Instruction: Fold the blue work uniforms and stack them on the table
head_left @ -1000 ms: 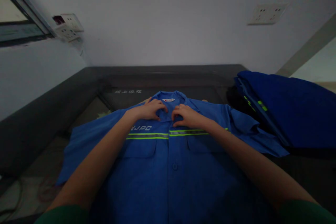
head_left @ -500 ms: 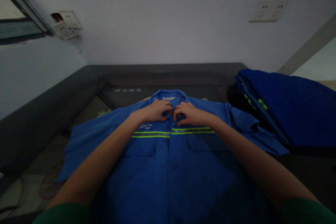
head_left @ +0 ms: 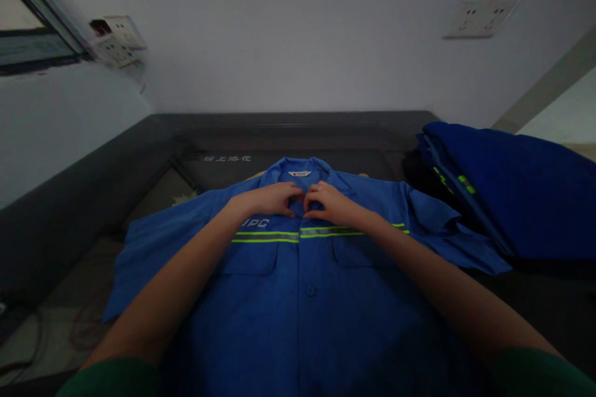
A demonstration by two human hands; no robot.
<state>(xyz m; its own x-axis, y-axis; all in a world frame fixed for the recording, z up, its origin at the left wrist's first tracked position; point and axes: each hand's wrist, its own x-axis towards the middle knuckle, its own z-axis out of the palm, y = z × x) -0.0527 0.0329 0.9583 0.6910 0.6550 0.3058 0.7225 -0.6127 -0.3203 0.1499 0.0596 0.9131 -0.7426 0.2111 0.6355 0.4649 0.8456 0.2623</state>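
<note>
A blue short-sleeved work shirt (head_left: pixel 261 298) lies spread face up, its collar at the far side and a white label inside the neck. Yellow-green and grey stripes cross its chest, with a button lower on the front. Just below the collar, my left hand (head_left: pixel 282 198) pinches the shirt's front edge from the left. My right hand (head_left: pixel 326 201) pinches the opposite edge from the right, its fingertips almost against those of the left. The fingers cover the cloth at the pinch, and any button there is hidden.
Folded dark blue clothing (head_left: pixel 516 192) is piled at the right, beside the shirt's sleeve. Behind the dark surface (head_left: pixel 298 119) rises a wall with sockets (head_left: pixel 482 18) at right and more at left. A cable (head_left: pixel 35 347) lies at lower left.
My right hand has shifted slightly left, closer to my left hand, and its fingers have drawn together. The two front edges of the shirt have moved a little to the left.
</note>
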